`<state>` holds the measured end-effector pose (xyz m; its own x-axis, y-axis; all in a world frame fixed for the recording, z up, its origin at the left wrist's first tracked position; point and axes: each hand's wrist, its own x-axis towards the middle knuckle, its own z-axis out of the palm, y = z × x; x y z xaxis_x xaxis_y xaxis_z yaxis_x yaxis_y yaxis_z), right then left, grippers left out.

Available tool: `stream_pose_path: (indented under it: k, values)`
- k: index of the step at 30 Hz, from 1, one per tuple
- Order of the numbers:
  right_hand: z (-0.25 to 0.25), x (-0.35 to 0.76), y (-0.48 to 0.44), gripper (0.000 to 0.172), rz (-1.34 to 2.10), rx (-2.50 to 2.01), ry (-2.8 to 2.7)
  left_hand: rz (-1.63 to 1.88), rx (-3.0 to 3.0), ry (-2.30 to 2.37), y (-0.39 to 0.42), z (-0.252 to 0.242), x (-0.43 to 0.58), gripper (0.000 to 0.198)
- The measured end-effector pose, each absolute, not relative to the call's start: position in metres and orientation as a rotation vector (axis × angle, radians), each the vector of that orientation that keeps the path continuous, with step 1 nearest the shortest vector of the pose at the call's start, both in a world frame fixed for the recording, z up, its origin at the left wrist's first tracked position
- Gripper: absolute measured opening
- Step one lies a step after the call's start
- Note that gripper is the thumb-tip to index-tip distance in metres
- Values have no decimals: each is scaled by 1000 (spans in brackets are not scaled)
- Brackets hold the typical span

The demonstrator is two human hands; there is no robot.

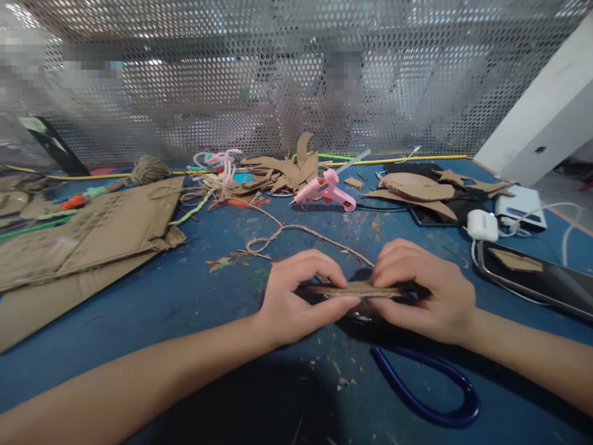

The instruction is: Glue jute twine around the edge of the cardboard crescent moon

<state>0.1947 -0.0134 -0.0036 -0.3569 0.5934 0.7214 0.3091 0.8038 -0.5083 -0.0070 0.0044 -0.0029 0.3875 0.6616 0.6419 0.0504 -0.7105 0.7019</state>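
Observation:
Between my two hands is a small piece of cardboard (359,288), seen nearly edge-on. My left hand (303,296) pinches its left end, thumb below and fingers on top. On the other end, my right hand (421,290) grips it the same way, so the thumbs almost meet in the middle. A length of brown twine (319,235) runs over the table from the left and reaches behind my right hand; whether it joins the cardboard is hidden. Just below my hands lie blue-handled scissors (428,383), their blades mostly covered by my hands and shadow.
A pink glue gun (327,190) rests behind my hands, near cardboard scraps (291,170). Large cardboard sheets (102,235) and a twine ball (149,170) lie left. At right are cardboard cutouts (417,185), a white charger (482,224) and a black tray-like object (556,284). Perforated metal (278,80) borders the back.

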Motion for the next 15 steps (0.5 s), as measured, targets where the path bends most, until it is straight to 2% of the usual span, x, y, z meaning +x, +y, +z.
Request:
stream_pose_path:
  k: [3, 8, 13, 15]
  values:
    - [-3, 198, 3, 9, 345, -641, -1982, 1342, 2109, 601, 24, -4, -6, 11]
    - [-4, 192, 38, 10, 193, -869, -1828, 1235, 2104, 718, 75, -7, -3, 15]
    - [-13, 193, 57, 10, 227, -1015, -1683, 1117, 2020, 812, 104, -9, -9, 33]
    - [-17, 197, 57, 11, 257, -1005, -1661, 1085, 1925, 815, 102, -10, -13, 34]
